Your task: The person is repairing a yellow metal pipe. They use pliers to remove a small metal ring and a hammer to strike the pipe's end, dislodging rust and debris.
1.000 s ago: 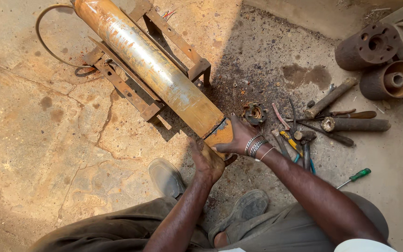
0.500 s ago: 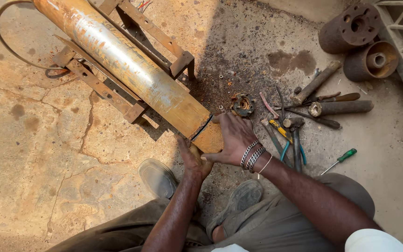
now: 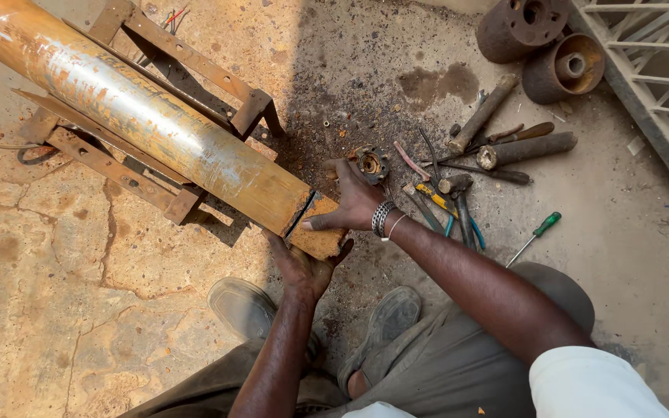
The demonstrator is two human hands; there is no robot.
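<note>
While both hands close on its near end, the long rusty cylinder [image 3: 149,128] runs from the upper left corner of the frame down to the centre, lying tilted across a rusted angle-iron frame [image 3: 187,62] on the cracked concrete floor [image 3: 48,310]. A dark seam rings the cylinder near that end, and the short end section [image 3: 320,231] past it is what the hands grip. The right hand [image 3: 354,203] lies over the top of this section, fingers curled around it and thumb stretched along its side — a set of metal bangles [image 3: 382,218] sits on the wrist. The left hand [image 3: 301,267] cups the same section from below, fingers wrapped up against its underside.

Just above the right hand, a small round rusty fitting [image 3: 371,163] rests on the floor. Right of centre lies a scatter of tools: pliers with blue handles [image 3: 458,213], dark rods and chisels [image 3: 509,147], and a green-handled screwdriver [image 3: 534,234] a little apart. Two rusty drum-shaped parts [image 3: 543,42] stand at the upper right beside a pale metal grille [image 3: 656,85]. Two dusty shoes [image 3: 241,306] show at the bottom centre.
</note>
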